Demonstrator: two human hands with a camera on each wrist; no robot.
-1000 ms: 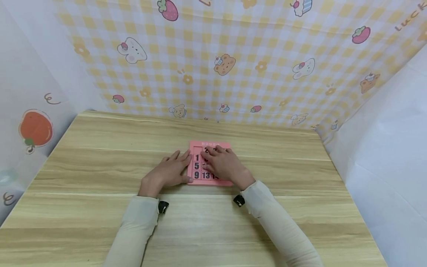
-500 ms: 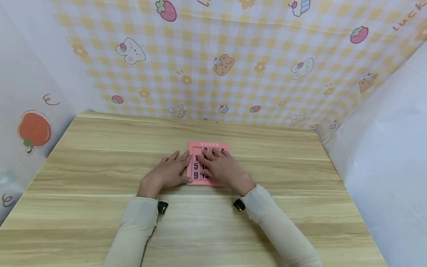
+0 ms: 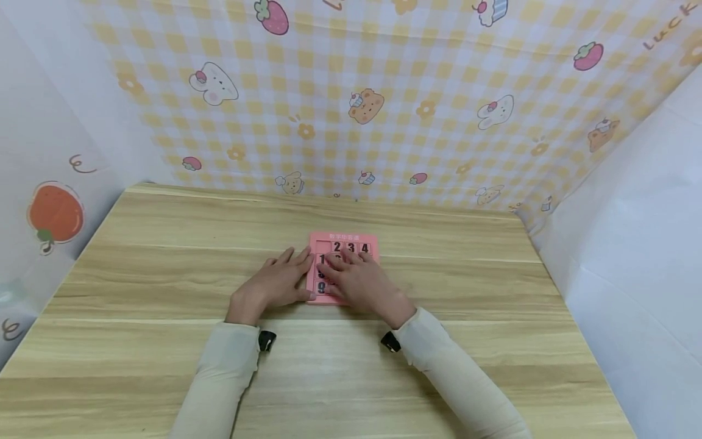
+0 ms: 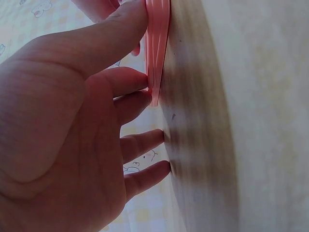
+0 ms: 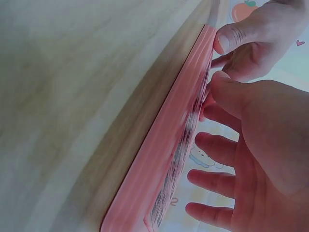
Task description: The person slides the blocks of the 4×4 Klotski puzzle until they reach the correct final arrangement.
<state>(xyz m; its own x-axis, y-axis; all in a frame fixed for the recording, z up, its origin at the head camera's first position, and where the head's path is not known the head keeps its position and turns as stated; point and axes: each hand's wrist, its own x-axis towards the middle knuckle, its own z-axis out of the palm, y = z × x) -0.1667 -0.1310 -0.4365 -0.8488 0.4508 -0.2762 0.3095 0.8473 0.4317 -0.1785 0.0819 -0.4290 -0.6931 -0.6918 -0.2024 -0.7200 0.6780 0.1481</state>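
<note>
A pink sliding number puzzle [image 3: 370, 238] lies flat on the table. Its top-left slot has no tile, and tiles 2, 3 and 4 [image 3: 364, 248] fill the rest of that row. Tile 1 [image 3: 322, 260] and tile 9 [image 3: 321, 288] show in the left column, with 5 partly covered. My left hand [image 3: 274, 285] steadies the left edge, its fingers spread, its thumb at the lower left corner. Over the tiles lies my right hand [image 3: 362, 285], fingers extended and thumb near the left column. It hides most of the middle and lower right tiles.
The wood-grain table [image 3: 439, 256] stretches out on every side of the puzzle. Behind it hangs a yellow checked cloth [image 3: 329, 146] with cartoon prints. White sheets [image 3: 631, 213] stand at both sides. Dark devices [image 3: 267, 341] sit at both wrists.
My right hand has shifted left across the puzzle, uncovering 2, 3 and 4 and covering 13 and part of 5. My left hand stays at the edge.
</note>
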